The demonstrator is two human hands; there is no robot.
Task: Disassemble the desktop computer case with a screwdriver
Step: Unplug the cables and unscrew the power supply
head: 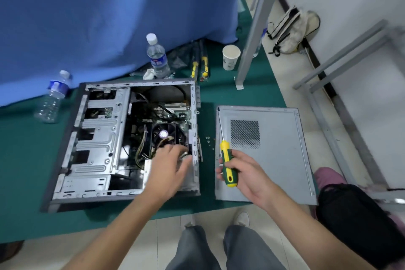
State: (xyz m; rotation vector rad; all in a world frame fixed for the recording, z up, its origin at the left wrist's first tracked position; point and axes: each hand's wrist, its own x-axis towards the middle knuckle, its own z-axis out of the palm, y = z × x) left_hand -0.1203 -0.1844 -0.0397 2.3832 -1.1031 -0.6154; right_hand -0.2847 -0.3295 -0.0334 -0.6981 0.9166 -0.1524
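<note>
An open grey desktop computer case (pixel 94 138) lies on its side on a green mat, its motherboard, cooler fan (pixel 164 133) and cables exposed. My left hand (pixel 169 166) reaches into the case's lower right part, fingers spread over the cables beside the fan; whether it holds anything is hidden. My right hand (pixel 241 171) grips a yellow and green screwdriver (pixel 226 160), shaft pointing away, above the gap between case and removed side panel (pixel 274 160). Several small screws (pixel 209 141) lie on the mat between case and panel.
Two plastic water bottles (pixel 157 57) (pixel 53 96) stand and lie behind the case by a blue cloth. A paper cup (pixel 230 57) and two more yellow-handled tools (pixel 199 66) sit at the back. Grey metal frame legs (pixel 252 35) rise at right. A black bag (pixel 359 226) lies near my knees.
</note>
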